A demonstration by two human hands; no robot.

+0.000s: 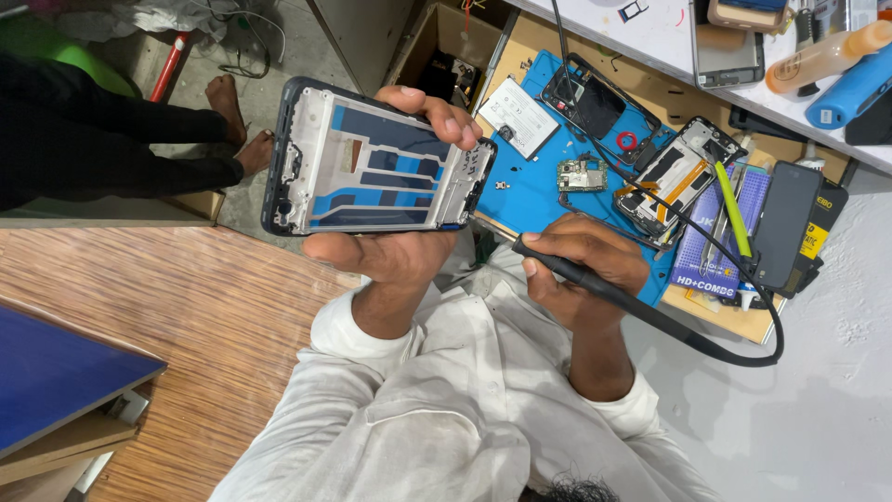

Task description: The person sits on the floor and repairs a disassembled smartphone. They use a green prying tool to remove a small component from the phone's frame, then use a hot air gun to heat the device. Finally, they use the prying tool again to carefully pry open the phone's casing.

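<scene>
White sleeves seen nearest the camera. Left hand (395, 251) is clamped on the phone frame (372, 163): thumb under the lower long edge, fingertips (446, 116) curled over the upper one, so it is held up in the air, inner side facing the camera. Right hand (585, 265) is closed pen-style round a black corded tool (557, 265), tip pointed at the frame's lower right corner; contact cannot be told.

Judged: the frame is light, thin, fairly stiff but easily flexed or scratched. It is best gripped by the rim edges, not the open middle.

Beyond, on the blue mat (534, 186): a small circuit board (583, 175), a white battery (518, 116), two opened phone shells (678, 177). A dark phone (783, 223) lies further right.
</scene>
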